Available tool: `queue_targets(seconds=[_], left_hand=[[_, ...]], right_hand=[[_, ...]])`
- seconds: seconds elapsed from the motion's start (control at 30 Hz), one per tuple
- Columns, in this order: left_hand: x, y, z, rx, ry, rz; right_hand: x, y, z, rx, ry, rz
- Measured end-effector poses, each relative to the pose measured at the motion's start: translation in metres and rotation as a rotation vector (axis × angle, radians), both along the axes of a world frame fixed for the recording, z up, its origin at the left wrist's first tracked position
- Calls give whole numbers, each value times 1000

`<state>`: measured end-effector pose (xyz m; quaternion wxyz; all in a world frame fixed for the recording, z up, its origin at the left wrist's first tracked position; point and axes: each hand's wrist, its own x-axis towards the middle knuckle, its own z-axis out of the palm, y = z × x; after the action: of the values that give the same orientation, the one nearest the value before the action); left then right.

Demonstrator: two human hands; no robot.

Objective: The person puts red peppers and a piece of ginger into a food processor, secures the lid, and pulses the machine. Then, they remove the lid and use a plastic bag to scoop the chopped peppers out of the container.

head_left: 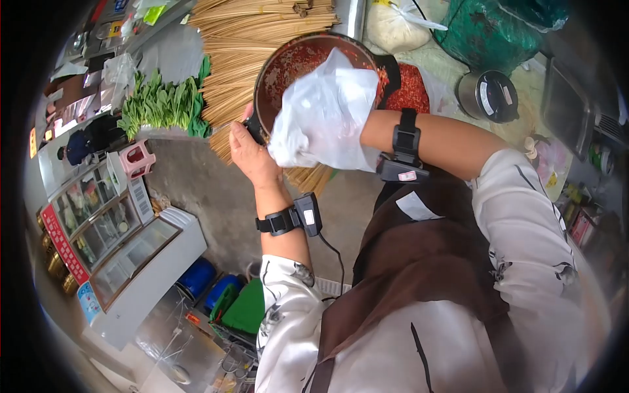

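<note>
My left hand (252,154) is closed around the dark side handle (255,129) of a cooking pot (261,85). The pot is tilted, and its inner wall is smeared with chopped red chili (298,59). A translucent white plastic bag (324,108) covers my right hand, leaving just the wrist (380,131) bare. That covered hand is at the pot's mouth, and its fingers are hidden. Beside the pot's other handle (391,73) lies a heap of chopped red chili (411,92) on clear plastic.
Bundles of thin wooden sticks (229,59) lie behind and under the pot. Leafy greens (157,105) sit at the left counter edge. At right are a lidded metal canister (488,96), a green bag (488,33) and a tied white bag (396,26). A display fridge (124,242) stands lower left.
</note>
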<state>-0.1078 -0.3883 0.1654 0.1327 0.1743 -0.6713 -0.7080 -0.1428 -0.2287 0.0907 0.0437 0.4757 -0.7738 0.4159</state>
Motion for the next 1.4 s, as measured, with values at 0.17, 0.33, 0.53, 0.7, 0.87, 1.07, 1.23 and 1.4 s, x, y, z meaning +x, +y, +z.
queue_targets(seconds=[0.17, 0.33, 0.53, 0.7, 0.87, 1.07, 1.23, 1.4], left_hand=[[0, -13, -15, -39, 37, 42], [-6, -9, -10, -195, -87, 30], [-7, -10, -1, -188, -188, -54], [-4, -10, -16, -285, -87, -33], [-3, -5, -16, -244, -90, 22], [-4, -19, -19, -222, -192, -80], [-2, -15, -14, -211, -186, -105], [2, -14, -14, -259, -166, -87]], right_hand=[[-20, 0, 13, 19, -133, 91], [-52, -17, 10, -171, -281, 307], [-96, 5, 17, 564, 352, 98], [-81, 14, -64, 353, -318, -221], [-78, -20, -138, 471, -542, -255], [-78, -23, -93, 328, -559, -424], [-69, -26, -72, 448, -441, -177], [-50, -28, -55, 500, -409, -33]])
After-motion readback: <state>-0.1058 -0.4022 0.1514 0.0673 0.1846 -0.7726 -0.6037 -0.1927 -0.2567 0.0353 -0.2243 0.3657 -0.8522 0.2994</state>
